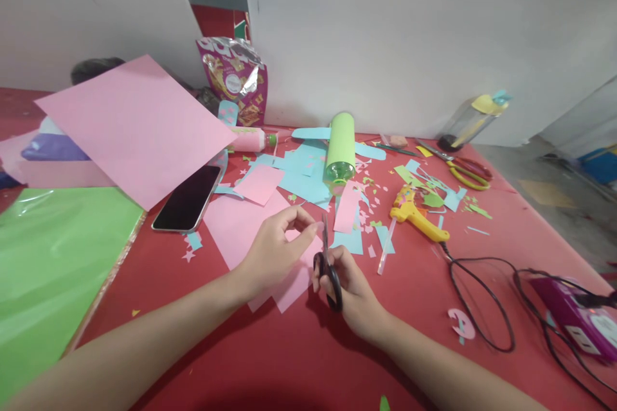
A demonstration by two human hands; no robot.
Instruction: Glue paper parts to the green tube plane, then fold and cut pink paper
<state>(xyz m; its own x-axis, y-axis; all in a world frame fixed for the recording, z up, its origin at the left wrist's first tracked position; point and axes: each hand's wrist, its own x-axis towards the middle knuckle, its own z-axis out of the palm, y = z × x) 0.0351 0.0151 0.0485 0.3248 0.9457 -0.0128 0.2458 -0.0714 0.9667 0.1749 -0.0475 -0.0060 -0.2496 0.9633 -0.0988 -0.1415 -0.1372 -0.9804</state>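
Black-handled scissors point(332, 282) are in my right hand point(357, 298), fingers through the loops and blades pointing away from me. My left hand point(277, 244) pinches a small piece of pink paper point(319, 226) at the fingertips, right beside the blades. Whether the blades touch that piece, I cannot tell. Under my hands lie larger pink sheets point(231, 221) on the red table. Just beyond stands a bottle wrapped in light green paper point(341, 141), lying on its side with blue paper wings point(311, 133).
Left are a phone point(187, 199), a big pink sheet point(139, 128) and a green packet point(58, 250). Right are a yellow glue gun point(417, 218) with its cord, large scissors point(463, 167), a clear bottle point(475, 122) and a purple power box point(578, 318). Paper scraps point(371, 205) litter the middle.
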